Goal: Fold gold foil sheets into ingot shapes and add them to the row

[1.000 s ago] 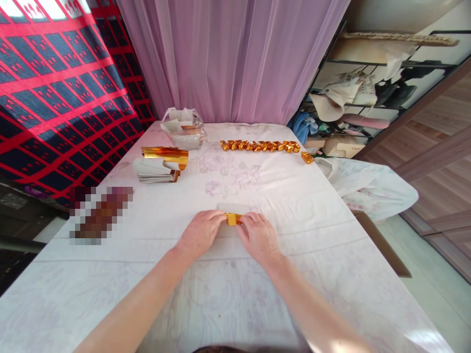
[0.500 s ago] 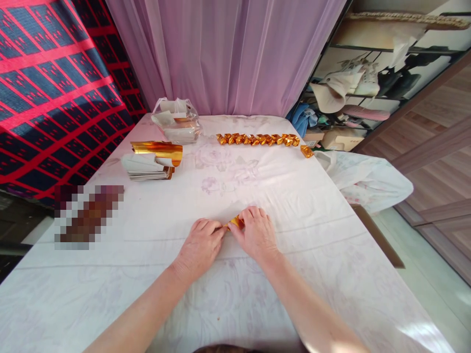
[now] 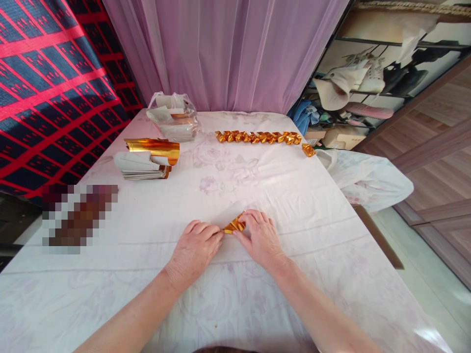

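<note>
While your left hand (image 3: 195, 247) pins one end of the foil (image 3: 234, 226) to the table (image 3: 294, 196), your right hand (image 3: 260, 237) pinches the other end.

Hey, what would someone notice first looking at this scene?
Probably the two hands, left hand and right hand, pinching a small gold foil piece at the near middle of the white table. Beyond them a row of folded gold pieces lines the far edge, and a foil stack lies far left.
</note>
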A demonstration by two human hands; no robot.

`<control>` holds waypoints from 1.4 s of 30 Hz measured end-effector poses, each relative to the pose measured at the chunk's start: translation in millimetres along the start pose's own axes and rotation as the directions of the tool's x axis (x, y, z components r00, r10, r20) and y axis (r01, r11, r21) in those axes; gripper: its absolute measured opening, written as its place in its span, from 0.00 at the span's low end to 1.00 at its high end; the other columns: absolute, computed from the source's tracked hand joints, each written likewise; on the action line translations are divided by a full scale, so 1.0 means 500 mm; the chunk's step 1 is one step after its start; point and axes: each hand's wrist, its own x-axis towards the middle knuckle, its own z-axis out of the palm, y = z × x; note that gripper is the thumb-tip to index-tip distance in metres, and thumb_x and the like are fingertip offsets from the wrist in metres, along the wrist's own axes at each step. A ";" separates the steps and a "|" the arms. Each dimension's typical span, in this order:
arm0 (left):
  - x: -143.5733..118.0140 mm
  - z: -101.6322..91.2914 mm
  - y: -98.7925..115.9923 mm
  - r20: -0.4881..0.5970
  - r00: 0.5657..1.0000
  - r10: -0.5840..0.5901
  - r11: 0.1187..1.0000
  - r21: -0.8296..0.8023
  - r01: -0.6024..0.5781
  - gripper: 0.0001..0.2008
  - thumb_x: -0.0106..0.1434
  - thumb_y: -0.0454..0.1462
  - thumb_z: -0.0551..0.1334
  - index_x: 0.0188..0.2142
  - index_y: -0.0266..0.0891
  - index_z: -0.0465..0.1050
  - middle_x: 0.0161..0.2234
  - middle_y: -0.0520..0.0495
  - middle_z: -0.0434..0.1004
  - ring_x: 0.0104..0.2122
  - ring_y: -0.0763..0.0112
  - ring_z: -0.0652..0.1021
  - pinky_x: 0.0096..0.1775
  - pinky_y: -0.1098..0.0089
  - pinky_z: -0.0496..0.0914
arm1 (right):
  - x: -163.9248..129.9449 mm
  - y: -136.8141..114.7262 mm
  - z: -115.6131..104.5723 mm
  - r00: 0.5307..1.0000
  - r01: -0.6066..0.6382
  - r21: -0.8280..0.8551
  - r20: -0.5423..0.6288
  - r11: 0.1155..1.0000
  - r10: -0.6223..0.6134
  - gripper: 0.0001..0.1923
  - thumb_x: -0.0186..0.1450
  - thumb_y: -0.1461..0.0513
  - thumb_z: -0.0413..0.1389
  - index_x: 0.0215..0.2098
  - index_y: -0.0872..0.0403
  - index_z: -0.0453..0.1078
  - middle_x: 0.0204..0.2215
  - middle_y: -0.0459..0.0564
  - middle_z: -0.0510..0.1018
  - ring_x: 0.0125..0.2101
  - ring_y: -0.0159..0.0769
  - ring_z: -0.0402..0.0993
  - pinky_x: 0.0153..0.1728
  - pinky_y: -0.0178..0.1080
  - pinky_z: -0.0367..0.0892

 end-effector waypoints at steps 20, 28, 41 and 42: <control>0.020 0.001 0.031 0.042 0.999 -0.012 0.992 0.128 0.006 0.10 0.65 0.35 0.64 0.47 0.37 0.73 0.41 0.48 0.77 0.40 0.62 0.74 0.42 0.60 0.65 | 0.017 0.059 -0.021 0.962 0.242 0.107 0.100 0.964 -0.252 0.20 0.60 0.71 0.53 0.49 0.54 0.71 0.49 0.54 0.74 0.48 0.41 0.68 0.50 0.45 0.66; 0.046 -0.004 0.016 0.107 0.994 -0.033 0.992 0.122 0.020 0.03 0.64 0.37 0.66 0.38 0.41 0.75 0.32 0.52 0.76 0.36 0.64 0.73 0.40 0.62 0.62 | 0.043 0.071 -0.039 0.916 0.353 0.103 0.165 0.930 -0.366 0.22 0.59 0.72 0.51 0.49 0.53 0.74 0.45 0.53 0.75 0.45 0.40 0.69 0.50 0.45 0.68; 0.059 0.001 -0.003 0.112 0.994 -0.011 0.991 0.134 -0.004 0.04 0.67 0.39 0.64 0.36 0.41 0.75 0.29 0.53 0.75 0.32 0.66 0.73 0.38 0.62 0.60 | 0.057 0.083 -0.041 0.886 0.431 0.086 0.151 0.898 -0.439 0.13 0.67 0.65 0.55 0.49 0.53 0.74 0.43 0.52 0.75 0.43 0.40 0.70 0.47 0.44 0.70; 0.058 0.000 -0.005 0.115 0.993 -0.016 0.992 0.130 0.001 0.04 0.67 0.39 0.64 0.37 0.42 0.75 0.30 0.53 0.75 0.32 0.66 0.73 0.38 0.62 0.60 | 0.057 0.083 -0.039 0.882 0.441 0.079 0.149 0.894 -0.448 0.12 0.68 0.64 0.55 0.48 0.53 0.74 0.42 0.53 0.75 0.43 0.40 0.70 0.46 0.44 0.70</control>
